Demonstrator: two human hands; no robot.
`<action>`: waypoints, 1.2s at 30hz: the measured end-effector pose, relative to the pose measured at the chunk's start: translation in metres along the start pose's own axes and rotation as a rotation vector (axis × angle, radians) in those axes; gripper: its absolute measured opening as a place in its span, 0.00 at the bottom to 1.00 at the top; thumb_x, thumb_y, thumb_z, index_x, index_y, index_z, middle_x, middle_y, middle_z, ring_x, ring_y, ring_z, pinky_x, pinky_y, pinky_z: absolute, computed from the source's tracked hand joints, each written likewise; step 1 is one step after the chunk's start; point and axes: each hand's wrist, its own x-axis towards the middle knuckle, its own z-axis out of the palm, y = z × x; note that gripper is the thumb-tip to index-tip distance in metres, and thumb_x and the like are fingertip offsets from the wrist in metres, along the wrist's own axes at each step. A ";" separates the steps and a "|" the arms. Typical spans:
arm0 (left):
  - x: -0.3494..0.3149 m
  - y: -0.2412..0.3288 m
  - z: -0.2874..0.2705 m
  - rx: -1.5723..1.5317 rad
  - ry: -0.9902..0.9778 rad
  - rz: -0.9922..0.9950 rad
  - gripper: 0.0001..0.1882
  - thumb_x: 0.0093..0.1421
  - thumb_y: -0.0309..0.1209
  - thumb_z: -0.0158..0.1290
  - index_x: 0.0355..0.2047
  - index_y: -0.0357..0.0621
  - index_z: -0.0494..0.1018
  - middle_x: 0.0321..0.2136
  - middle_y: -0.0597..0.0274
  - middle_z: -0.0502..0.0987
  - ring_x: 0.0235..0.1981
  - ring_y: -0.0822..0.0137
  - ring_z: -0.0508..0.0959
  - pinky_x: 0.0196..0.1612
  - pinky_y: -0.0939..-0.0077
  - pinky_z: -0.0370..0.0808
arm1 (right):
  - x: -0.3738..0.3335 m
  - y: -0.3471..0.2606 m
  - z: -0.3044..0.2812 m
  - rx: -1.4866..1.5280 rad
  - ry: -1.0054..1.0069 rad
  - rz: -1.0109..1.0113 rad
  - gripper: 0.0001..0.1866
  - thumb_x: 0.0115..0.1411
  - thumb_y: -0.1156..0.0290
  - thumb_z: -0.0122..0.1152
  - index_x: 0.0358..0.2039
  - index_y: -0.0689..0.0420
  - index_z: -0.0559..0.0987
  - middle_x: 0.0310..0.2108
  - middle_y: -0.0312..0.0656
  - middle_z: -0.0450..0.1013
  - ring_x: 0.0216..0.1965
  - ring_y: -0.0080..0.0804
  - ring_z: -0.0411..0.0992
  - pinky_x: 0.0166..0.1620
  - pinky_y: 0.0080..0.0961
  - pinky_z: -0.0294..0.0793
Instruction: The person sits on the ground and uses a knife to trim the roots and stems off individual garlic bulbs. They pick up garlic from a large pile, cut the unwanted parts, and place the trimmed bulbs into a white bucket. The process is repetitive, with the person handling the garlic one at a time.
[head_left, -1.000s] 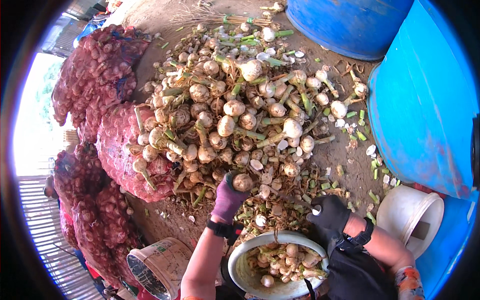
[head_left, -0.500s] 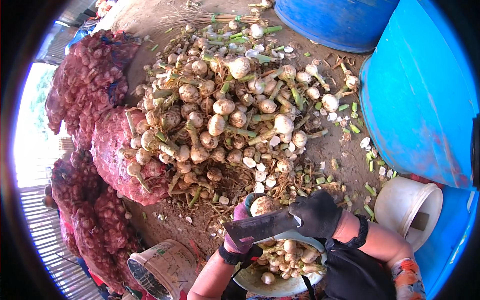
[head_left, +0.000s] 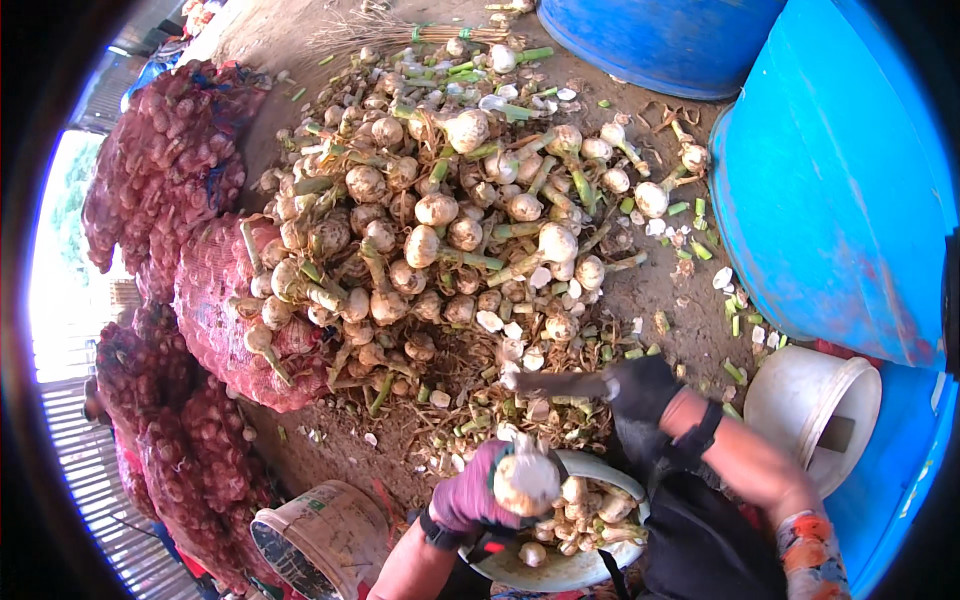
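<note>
The left hand [head_left: 472,495], in a purple glove, is closed around a garlic bulb [head_left: 525,488], which appears over the left part of a pale basin [head_left: 632,484]; how high above it cannot be judged. The bulb is blurred, its pale, rounded side turned toward the right. The right hand [head_left: 645,388], in a dark glove, grips the handle of a knife [head_left: 562,385]. The broad blade, also blurred, points left above a litter of cut stems and dry leaves [head_left: 570,415], apart from the bulb. A pale scrap [head_left: 508,378] shows at the blade's far end; whether it touches the metal is unclear. Dark straps circle both wrists.

In the basin lie trimmed garlic bulbs [head_left: 590,505] with short stalks. Beyond the hands spreads a large heap of garlic [head_left: 430,215], many bulbs with thick green stems attached, lying on bare earth. Red mesh sacks [head_left: 175,160] packed with bulbs line the left side, and a stained bucket [head_left: 335,530] leans at the lower left. On the right, a white bucket [head_left: 785,405] lies tilted near a large light-blue container [head_left: 820,190]; a darker blue drum [head_left: 660,45] stands at the top. A bundle of twigs [head_left: 455,34] lies beyond the heap.
</note>
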 end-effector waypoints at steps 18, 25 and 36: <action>0.053 0.000 0.005 -0.407 0.662 0.432 0.36 0.49 0.36 0.61 0.56 0.41 0.59 0.49 0.56 0.69 0.50 0.61 0.70 0.55 0.68 0.65 | -0.010 -0.052 -0.049 0.881 0.061 0.029 0.13 0.40 0.68 0.70 0.22 0.56 0.74 0.19 0.34 0.70 0.22 0.20 0.68 0.28 0.24 0.69; 0.062 0.021 0.015 1.508 0.500 0.314 0.29 0.37 0.41 0.62 0.43 0.53 0.72 0.51 0.58 0.64 0.58 0.45 0.57 0.58 0.43 0.51 | -0.010 -0.041 -0.050 1.086 -0.125 0.166 0.15 0.41 0.68 0.72 0.26 0.57 0.73 0.20 0.30 0.69 0.22 0.19 0.66 0.28 0.22 0.68; 0.038 -0.011 0.004 0.576 0.493 -0.286 0.11 0.53 0.35 0.56 0.30 0.39 0.74 0.17 0.58 0.71 0.18 0.70 0.70 0.24 0.75 0.68 | -0.016 -0.049 -0.054 0.476 0.024 -0.089 0.17 0.47 0.57 0.65 0.21 0.58 0.74 0.17 0.49 0.70 0.20 0.48 0.70 0.25 0.34 0.69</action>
